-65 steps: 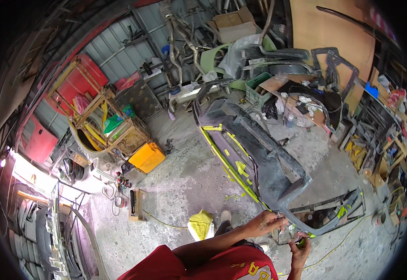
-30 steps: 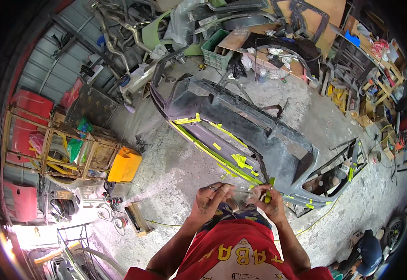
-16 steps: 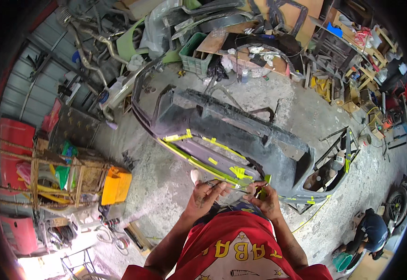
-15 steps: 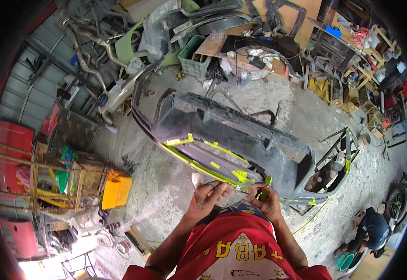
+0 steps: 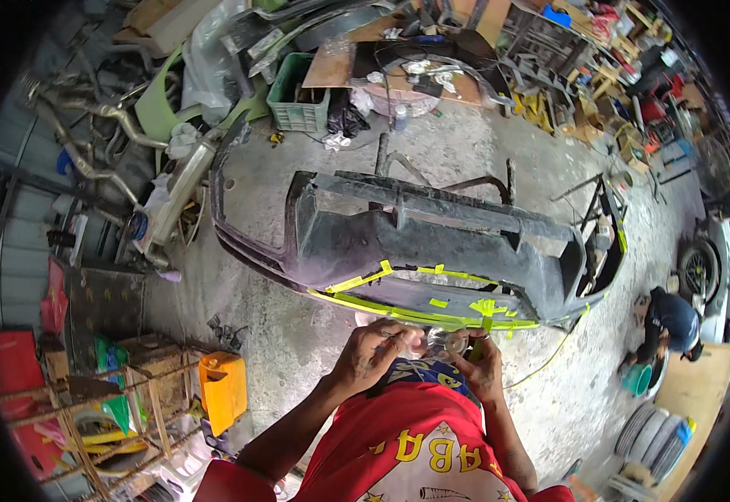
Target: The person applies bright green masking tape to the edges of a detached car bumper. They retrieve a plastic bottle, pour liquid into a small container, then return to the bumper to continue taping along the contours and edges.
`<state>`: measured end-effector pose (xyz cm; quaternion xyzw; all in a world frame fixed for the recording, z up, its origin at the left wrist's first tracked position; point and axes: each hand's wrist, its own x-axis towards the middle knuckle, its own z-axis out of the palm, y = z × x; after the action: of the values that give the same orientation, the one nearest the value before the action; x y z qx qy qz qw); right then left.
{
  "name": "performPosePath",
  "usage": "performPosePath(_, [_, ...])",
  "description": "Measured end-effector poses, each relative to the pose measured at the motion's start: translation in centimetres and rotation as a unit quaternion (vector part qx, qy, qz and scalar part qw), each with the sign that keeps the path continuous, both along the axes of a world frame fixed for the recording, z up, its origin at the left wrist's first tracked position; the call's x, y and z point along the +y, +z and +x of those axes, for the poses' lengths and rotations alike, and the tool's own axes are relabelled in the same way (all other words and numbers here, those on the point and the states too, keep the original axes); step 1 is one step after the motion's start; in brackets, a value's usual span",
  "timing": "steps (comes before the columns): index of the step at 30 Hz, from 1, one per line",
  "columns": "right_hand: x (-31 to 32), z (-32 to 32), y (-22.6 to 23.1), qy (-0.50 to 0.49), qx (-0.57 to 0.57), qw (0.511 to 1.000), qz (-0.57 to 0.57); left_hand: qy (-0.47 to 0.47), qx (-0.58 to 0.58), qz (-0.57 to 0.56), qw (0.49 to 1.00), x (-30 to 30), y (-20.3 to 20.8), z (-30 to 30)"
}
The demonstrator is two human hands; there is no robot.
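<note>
Just in front of my shirt, a clear, shiny plastic piece [image 5: 446, 340] spans the gap between my two hands; its exact kind does not show. My left hand [image 5: 375, 351] is closed in a pinch at its left end. Closed fingers of my right hand [image 5: 477, 364] grip its rounded right end. Beyond them a large dark car bumper [image 5: 432, 238] lies across the floor. Yellow-green masking tape [image 5: 365, 280] lines its near edge and a lower opening. One tape strip [image 5: 488, 308] sticks up near my right fingertips.
An orange container [image 5: 222, 391] stands beside a rusty metal rack [image 5: 152, 393] at the left. A green crate [image 5: 298, 105] and piled car parts fill the back. At the right a person [image 5: 670, 320] bends over a green bucket [image 5: 637, 381], near stacked tires [image 5: 653, 439].
The view has shifted and turned, so the bumper now lies more level across it. My hands stay close together around the clear plastic piece, now just off the bumper's taped edge.
</note>
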<state>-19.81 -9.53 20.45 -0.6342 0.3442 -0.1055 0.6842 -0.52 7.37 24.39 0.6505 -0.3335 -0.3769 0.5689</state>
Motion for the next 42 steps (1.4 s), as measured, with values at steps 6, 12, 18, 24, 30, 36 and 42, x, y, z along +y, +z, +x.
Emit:
performPosePath(6, [4.2,0.3,1.6,-0.060,0.006,0.998,0.021,-0.029,0.100,0.034,0.994,2.3,0.4,1.5])
performPosePath(12, [7.8,-1.3,1.0,-0.071,-0.006,0.995,-0.075,-0.074,0.034,0.058,0.995,4.9,0.9,0.3])
performPosePath(18, [11.7,-5.2,1.0,-0.101,-0.027,0.994,-0.022,-0.057,0.107,0.059,0.991,8.0,1.2,-3.2])
performPosePath(24, [16.2,-7.9,-0.7,-0.109,-0.046,0.990,-0.073,-0.063,0.125,0.069,0.988,12.0,-0.5,-6.1])
performPosePath(30, [20.7,-6.3,0.1,-0.074,-0.044,0.996,-0.027,-0.027,0.083,0.078,0.993,17.7,0.9,-5.6])
performPosePath(36, [24.9,-2.3,-0.7,0.022,-0.029,0.996,-0.077,0.028,0.061,0.060,0.996,24.4,0.8,-2.9])
performPosePath(42, [31.2,5.7,1.4,0.067,-0.063,0.995,-0.043,0.135,0.106,0.092,0.981,32.6,1.2,2.6])
